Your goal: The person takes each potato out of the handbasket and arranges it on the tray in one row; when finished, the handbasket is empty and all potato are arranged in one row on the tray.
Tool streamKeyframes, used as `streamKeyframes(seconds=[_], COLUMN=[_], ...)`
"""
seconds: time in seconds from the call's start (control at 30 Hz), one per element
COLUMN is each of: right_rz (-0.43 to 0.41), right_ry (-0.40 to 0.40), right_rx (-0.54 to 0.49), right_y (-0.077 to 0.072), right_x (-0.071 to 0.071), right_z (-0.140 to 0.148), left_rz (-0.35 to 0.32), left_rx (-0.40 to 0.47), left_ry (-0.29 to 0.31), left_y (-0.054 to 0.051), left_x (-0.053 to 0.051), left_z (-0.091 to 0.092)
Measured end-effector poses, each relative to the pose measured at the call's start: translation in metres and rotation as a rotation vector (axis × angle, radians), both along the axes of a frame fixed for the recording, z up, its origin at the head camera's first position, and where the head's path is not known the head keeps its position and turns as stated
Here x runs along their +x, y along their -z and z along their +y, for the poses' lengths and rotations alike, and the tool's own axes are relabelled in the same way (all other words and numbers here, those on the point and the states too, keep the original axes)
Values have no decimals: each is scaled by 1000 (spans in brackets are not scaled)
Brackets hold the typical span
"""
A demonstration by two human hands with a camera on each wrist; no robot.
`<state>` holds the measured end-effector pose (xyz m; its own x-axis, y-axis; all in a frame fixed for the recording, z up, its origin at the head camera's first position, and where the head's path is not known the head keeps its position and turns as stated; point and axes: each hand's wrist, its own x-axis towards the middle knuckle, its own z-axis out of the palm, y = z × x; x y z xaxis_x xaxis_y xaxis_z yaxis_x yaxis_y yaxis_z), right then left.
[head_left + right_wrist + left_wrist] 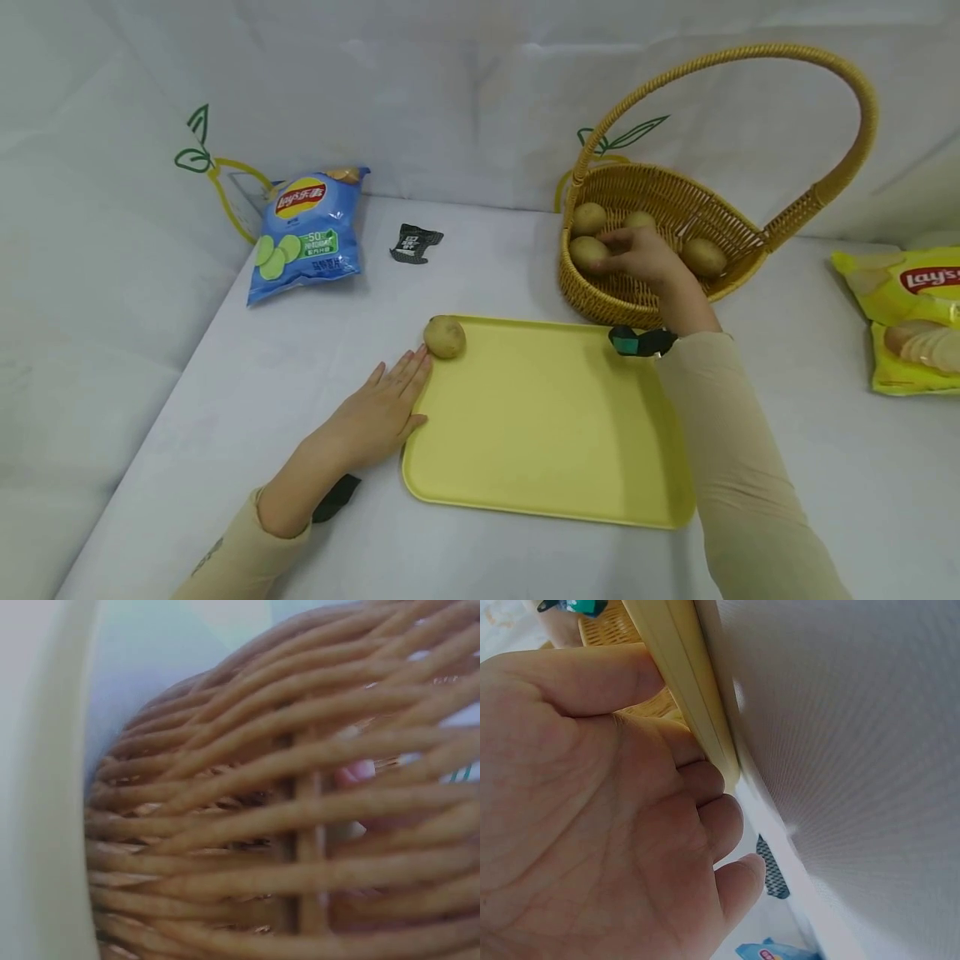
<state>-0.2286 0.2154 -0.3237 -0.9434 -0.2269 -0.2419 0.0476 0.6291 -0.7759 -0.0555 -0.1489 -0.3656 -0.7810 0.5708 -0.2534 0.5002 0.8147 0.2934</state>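
- Key relation: the potato [582,252] lies directly left of the right hand [647,257], at its fingertips, inside the basket [600,310] near the left wall.
- Right hand: narrow, finger and thumb appearing to pinch the potato from its right side. The right wrist view is mostly weave, so firmness of the hold cannot be told.
- Nearer hand: the right, in contact; the left hand [381,414] is well apart, to the right hand's left and closer to the body.
- Long axis: potato looks almost round, no clear long direction; part of it is covered by the fingers.
- Appearance: pale brown-yellow, dull skin, smooth outline.
- Other contents: one potato [588,217] just beyond the pinched one, another [641,219] just beyond the right hand, a third [705,258] to its right. Basket handle [795,54] arches high beyond the right hand and comes down to its right.
- Left hand: fingers extended along the left rim of the yellow tray [551,417], thumb over the rim. A single tray potato [445,337] sits just beyond its fingertips, in the far corner; contact cannot be told.
- Tray position: nearer the body than the right hand, extending to its left, on the counter [487,554].
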Motion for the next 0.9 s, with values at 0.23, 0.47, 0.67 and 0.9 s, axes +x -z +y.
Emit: streamKeyframes(seconds=[0.23, 0.47, 0.67, 0.9], right_rz=[62, 92, 115, 164], right_ry=[42, 88, 115, 123], right_rx=[11, -6, -93, -126], right_y=[-3, -14, -22, -34], right_x=[8, 22, 35, 54], right_z=[3, 1, -6, -24], left_rz=[4, 6, 5, 12], left_rx=[1, 2, -3, -7], left_ry=[0, 6, 8, 6], left_y=[3, 1, 0, 1], left_x=[0, 0, 0, -1], left_z=[1, 1, 1, 0])
